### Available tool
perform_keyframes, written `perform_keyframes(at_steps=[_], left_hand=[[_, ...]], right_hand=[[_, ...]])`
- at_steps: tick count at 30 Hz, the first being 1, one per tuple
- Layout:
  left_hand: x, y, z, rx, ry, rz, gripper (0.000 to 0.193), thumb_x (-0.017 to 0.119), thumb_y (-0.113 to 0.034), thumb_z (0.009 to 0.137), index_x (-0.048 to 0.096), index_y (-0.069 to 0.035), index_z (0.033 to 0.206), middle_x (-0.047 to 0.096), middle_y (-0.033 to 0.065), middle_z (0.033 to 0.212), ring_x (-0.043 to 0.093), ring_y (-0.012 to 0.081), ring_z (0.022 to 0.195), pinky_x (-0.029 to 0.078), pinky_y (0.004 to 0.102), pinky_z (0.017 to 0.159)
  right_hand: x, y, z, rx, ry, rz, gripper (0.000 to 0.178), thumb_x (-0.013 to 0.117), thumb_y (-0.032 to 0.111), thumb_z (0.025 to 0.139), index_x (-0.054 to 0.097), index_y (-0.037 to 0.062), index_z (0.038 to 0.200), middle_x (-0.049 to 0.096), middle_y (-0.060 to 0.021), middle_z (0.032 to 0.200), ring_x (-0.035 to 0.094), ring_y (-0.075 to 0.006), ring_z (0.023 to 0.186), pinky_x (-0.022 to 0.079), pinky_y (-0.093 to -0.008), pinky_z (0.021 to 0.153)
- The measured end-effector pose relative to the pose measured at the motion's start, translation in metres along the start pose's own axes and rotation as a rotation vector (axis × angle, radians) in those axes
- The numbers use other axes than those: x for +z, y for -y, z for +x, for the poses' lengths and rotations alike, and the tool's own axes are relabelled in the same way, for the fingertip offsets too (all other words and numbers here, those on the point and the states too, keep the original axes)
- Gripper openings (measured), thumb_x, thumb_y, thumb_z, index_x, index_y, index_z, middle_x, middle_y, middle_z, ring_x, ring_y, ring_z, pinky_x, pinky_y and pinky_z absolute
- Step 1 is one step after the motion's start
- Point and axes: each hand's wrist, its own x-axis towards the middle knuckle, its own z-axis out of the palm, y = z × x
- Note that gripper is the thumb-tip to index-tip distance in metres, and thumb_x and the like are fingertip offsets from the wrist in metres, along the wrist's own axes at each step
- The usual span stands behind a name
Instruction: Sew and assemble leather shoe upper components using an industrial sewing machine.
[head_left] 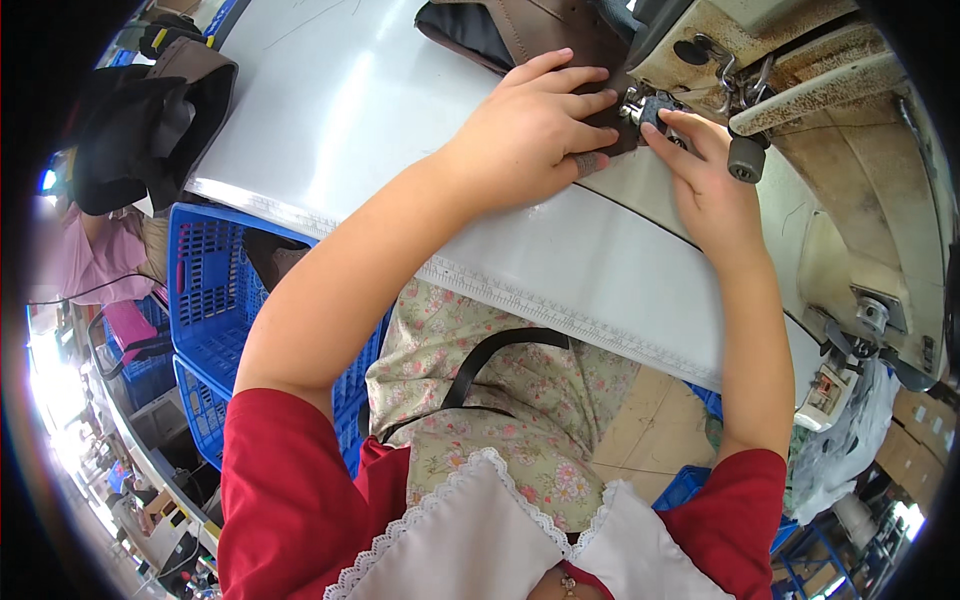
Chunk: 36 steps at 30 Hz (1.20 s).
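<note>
Spread over a brown leather piece [575,35], my left hand [535,130] lies with its fingers stretched out and a grey band around one finger. The leather, with a black lining at its far left, sits on the white sewing machine table [340,110] and reaches the metal presser foot [630,108]. My right hand [715,190] is at the other side of the foot. Its fingertips close on a small dark blue-grey part [657,108] at the needle area. The needle tip is hidden.
The worn beige sewing machine [850,140] arches over the right side, with a black-ended lever [747,155]. A dark bag-like leather piece [150,125] lies at the table's far left. Blue plastic baskets [215,275] stand below the left edge. Clear plastic [850,450] hangs at right.
</note>
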Motion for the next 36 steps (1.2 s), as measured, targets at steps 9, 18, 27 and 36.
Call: perform_keyframes(at_steps=[9, 18, 27, 36], left_hand=[[0.001, 0.008, 0.001, 0.038, 0.012, -0.009, 0.022, 0.066, -0.014, 0.085, 0.074, -0.008, 0.104, 0.064, 0.0111, 0.127, 0.051, 0.0276, 0.129, 0.028, 0.0508, 0.115], [0.006, 0.008, 0.002, 0.024, -0.008, 0.028, 0.021, 0.065, -0.012, 0.086, 0.073, -0.005, 0.104, 0.065, 0.0087, 0.124, 0.050, 0.0269, 0.130, 0.030, 0.0500, 0.115], [0.011, 0.004, -0.001, -0.012, -0.014, 0.056, 0.025, 0.062, -0.008, 0.087, 0.069, -0.005, 0.111, 0.065, 0.0070, 0.126, 0.050, 0.0244, 0.130, 0.029, 0.0485, 0.116], [0.015, 0.003, 0.001, -0.051, -0.033, 0.105, 0.028, 0.058, -0.006, 0.085, 0.068, -0.005, 0.112, 0.063, 0.0058, 0.129, 0.049, 0.0209, 0.131, 0.030, 0.0434, 0.116]], right_hand=[[0.000, 0.008, 0.002, 0.055, 0.017, -0.010, 0.039, 0.063, -0.002, 0.079, 0.073, 0.0171, 0.111, 0.067, -0.0100, 0.113, 0.064, -0.0307, 0.101, 0.052, -0.0401, 0.085], [0.001, 0.008, 0.003, 0.057, 0.017, -0.049, 0.037, 0.063, 0.000, 0.079, 0.072, 0.0162, 0.110, 0.067, -0.0103, 0.113, 0.065, -0.0311, 0.097, 0.053, -0.0401, 0.082], [0.001, 0.010, 0.004, 0.080, 0.020, -0.035, 0.038, 0.061, 0.000, 0.078, 0.072, 0.0156, 0.112, 0.067, -0.0107, 0.112, 0.065, -0.0315, 0.094, 0.053, -0.0401, 0.080], [0.003, 0.010, 0.006, 0.069, 0.006, -0.061, 0.042, 0.061, -0.001, 0.077, 0.070, 0.0163, 0.115, 0.068, -0.0112, 0.110, 0.065, -0.0311, 0.092, 0.053, -0.0407, 0.079]])
